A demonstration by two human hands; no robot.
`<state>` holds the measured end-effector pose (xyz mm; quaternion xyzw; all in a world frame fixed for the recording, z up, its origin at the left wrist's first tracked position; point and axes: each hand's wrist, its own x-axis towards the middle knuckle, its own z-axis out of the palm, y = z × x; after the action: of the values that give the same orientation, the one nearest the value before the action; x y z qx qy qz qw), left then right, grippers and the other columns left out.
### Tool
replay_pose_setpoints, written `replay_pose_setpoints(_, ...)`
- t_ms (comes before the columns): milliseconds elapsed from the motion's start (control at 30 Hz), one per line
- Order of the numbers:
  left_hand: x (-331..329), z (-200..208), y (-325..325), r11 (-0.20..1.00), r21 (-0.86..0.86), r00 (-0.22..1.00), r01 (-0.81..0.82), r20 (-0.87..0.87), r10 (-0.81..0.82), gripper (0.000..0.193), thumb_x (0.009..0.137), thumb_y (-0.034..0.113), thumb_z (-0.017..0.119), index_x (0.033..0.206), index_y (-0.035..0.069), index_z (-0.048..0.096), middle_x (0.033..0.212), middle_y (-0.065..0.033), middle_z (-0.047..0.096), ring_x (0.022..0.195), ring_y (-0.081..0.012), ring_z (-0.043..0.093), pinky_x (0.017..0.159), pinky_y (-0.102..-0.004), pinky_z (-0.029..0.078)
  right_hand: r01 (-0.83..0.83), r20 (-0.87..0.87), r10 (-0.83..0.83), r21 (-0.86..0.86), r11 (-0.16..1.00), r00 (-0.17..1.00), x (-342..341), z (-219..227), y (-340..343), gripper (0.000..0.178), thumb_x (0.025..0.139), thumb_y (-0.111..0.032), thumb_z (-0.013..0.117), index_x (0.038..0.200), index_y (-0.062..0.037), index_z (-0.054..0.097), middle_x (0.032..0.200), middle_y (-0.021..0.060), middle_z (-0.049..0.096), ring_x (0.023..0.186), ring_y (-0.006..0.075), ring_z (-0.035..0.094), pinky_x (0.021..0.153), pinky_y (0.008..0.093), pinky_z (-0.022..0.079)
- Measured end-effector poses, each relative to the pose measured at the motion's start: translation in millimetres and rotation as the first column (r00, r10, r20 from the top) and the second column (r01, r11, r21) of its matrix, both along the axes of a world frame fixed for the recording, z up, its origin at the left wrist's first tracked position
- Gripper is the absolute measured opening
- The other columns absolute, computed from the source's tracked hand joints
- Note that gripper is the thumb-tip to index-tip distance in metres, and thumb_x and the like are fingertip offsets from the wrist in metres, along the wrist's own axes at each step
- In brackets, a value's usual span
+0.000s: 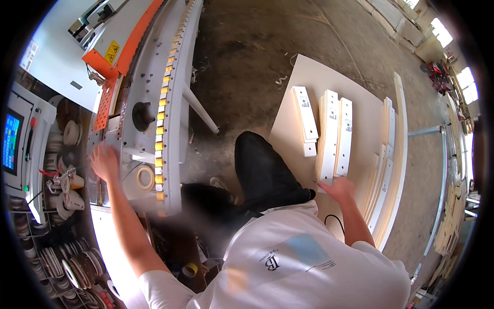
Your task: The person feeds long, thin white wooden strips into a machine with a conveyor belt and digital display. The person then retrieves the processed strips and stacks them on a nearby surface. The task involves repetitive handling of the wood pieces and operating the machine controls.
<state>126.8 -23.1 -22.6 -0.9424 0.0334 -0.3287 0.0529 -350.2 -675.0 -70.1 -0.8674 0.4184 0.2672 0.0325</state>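
My left hand point(104, 161) lies with fingers stretched out on the grey bed of a machine point(114, 138), beside a perforated orange plate point(105, 103). Nothing shows in its grasp; its fingertips are slightly blurred. At the near end of a stack of narrow white boards point(328, 136) is my right hand point(339, 189). Its thumb is spread from the fingers and touches or nearly touches the stack's end. The fingers are partly hidden, and no lifted board shows. Another stack of white boards point(343, 136) with holes lies just right of it, and a shorter stack point(305, 113) lies to the left.
A pale sheet point(288, 121) bears the stacks, with more boards point(381, 193) at its right. A roller rail point(160, 123) with yellow rollers runs along the machine, above a slanted leg point(200, 109). At far left stand a control panel point(23, 139) and racks of edging rolls point(77, 268).
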Motion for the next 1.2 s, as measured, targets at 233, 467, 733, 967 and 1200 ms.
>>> replay_pose_setpoints(233, -4, 2, -4, 1.0, -0.008, 0.999, -0.007, -0.036, 0.007, 0.032, 0.101, 0.032, 0.059, 0.123, 0.013, 0.073, 0.127, -0.0065, 0.073, 0.121, -0.0322, 0.064, 0.101, -0.0465, 0.051, 0.015, -0.01, -0.016, -0.041, 0.999, 1.0, 14, 5, 15, 0.086, 0.078, -0.086, 0.067, 0.091, -0.0023, 0.083, 0.093, 0.0173, 0.08, 0.092, 0.034, 0.078, 0.08, 0.044, 0.06)
replay_pose_setpoints(467, -4, 2, 0, 0.999, -0.038, 0.998, -0.014, -0.069, 0.011, 0.03, 0.102, 0.03, 0.058, 0.119, 0.013, 0.075, 0.124, -0.0076, 0.074, 0.119, -0.0333, 0.065, 0.1, -0.0469, 0.051, 0.004, -0.108, 0.0, 0.037, 0.999, 0.994, 6, 3, 24, 0.087, 0.076, -0.087, 0.07, 0.096, -0.0033, 0.083, 0.094, 0.0148, 0.08, 0.091, 0.0326, 0.078, 0.08, 0.0433, 0.06)
replay_pose_setpoints(733, -4, 2, -5, 0.996, -0.088, 0.998, 0.017, -0.062, -0.022, 0.028, 0.102, 0.028, 0.057, 0.115, 0.012, 0.075, 0.119, -0.0084, 0.074, 0.115, -0.0337, 0.066, 0.098, -0.0468, 0.052, 0.03, 0.069, -0.023, -0.106, 0.994, 0.997, 7, -2, 24, 0.078, 0.075, -0.078, 0.077, 0.093, -0.0022, 0.081, 0.093, 0.015, 0.079, 0.09, 0.0335, 0.077, 0.079, 0.0449, 0.06)
replay_pose_setpoints(967, -7, 6, -13, 0.996, -0.09, 0.994, 0.006, -0.109, -0.015, 0.026, 0.101, 0.027, 0.058, 0.112, 0.013, 0.076, 0.117, -0.0079, 0.075, 0.113, -0.0335, 0.067, 0.097, -0.0462, 0.053, 0.121, 0.358, -0.135, 0.061, 0.991, 0.924, -29, -22, 5, 0.077, 0.076, -0.07, 0.077, 0.101, 0.0021, 0.078, 0.095, 0.0187, 0.079, 0.092, 0.0357, 0.077, 0.082, 0.0448, 0.06)
replay_pose_setpoints(1200, -7, 4, -10, 0.995, -0.102, 0.995, 0.004, -0.102, -0.014, 0.025, 0.1, 0.028, 0.058, 0.112, 0.013, 0.075, 0.116, -0.008, 0.074, 0.115, -0.0333, 0.066, 0.098, -0.0464, 0.052, 0.204, 0.409, -0.665, 0.737, 0.645, 0.625, -29, -17, 13, 0.061, 0.084, -0.054, 0.083, 0.105, 0.0029, 0.076, 0.089, 0.0096, 0.076, 0.081, 0.0194, 0.073, 0.075, 0.0356, 0.058)
